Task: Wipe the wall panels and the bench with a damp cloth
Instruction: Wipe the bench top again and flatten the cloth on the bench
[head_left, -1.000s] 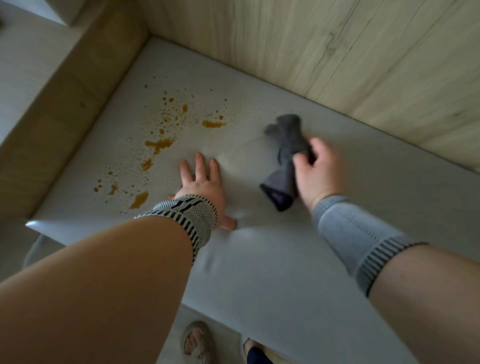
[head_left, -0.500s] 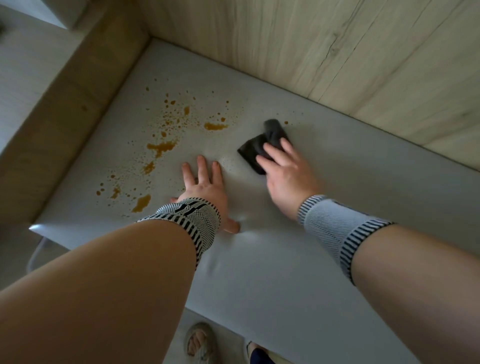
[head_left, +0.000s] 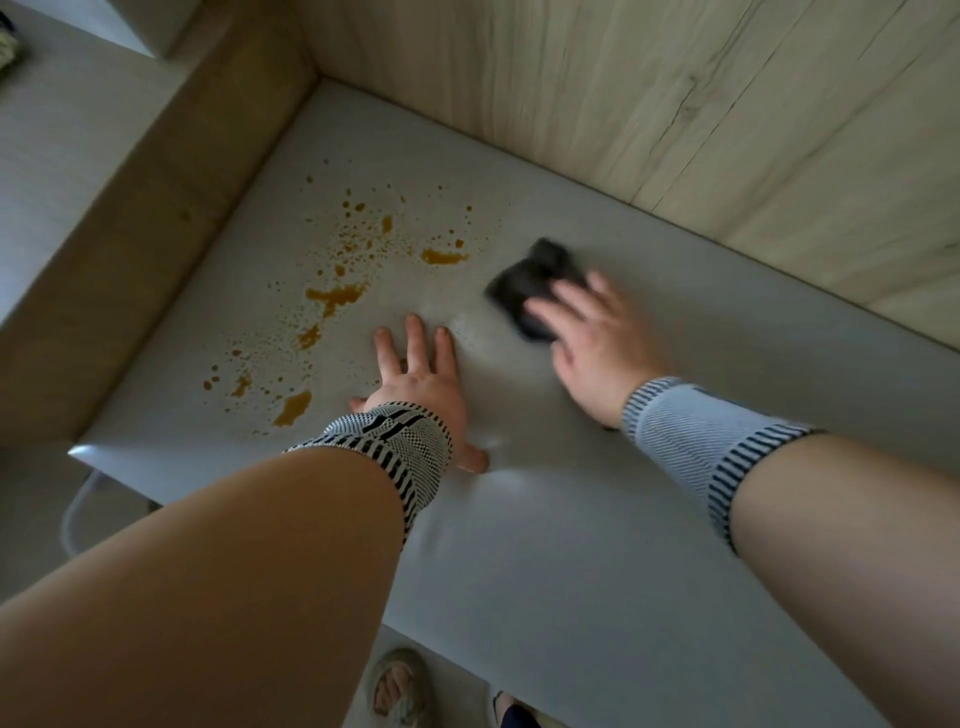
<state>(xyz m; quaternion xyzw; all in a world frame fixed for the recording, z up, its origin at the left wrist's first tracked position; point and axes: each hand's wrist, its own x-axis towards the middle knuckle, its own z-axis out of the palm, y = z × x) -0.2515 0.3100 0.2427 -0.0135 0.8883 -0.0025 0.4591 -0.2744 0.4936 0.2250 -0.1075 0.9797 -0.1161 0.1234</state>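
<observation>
A: Right, we have the left hand (head_left: 415, 379) flat on the grey bench (head_left: 571, 571), fingers straight and spread, holding nothing, just bracing us. The right hand (head_left: 597, 343) is pressing the dark cloth (head_left: 530, 283) down onto the bench, near the foot of the wooden wall panels (head_left: 675, 114).

B: Are we gripping the cloth or only pushing it?

A: The hand is blurred, but the fingers look laid out straight over the wad, so we'd call it pressing rather than clutching.

B: And the orange stains (head_left: 332, 296)?

A: Untouched, we judge. They lie to the left of the cloth, between it and the side panel (head_left: 156, 234), with the nearest blot (head_left: 441, 255) just beside the cloth.

B: So what could go wrong for us?

A: Mostly smearing. If we sweep one bunched wad through that wet-looking spatter, we may drag orange streaks across clean grey surface instead of lifting them. With flat fingers and no grip, the cloth could also slide out from under the palm on a fast stroke.

B: And the bracing hand?

A: Its fingertips (head_left: 414, 325) sit close to the splashes. Should we shift weight leftward, we'd put skin into the mess and print it elsewhere. Pushing drips into the seam under the panels would be hard to undo too.
</observation>
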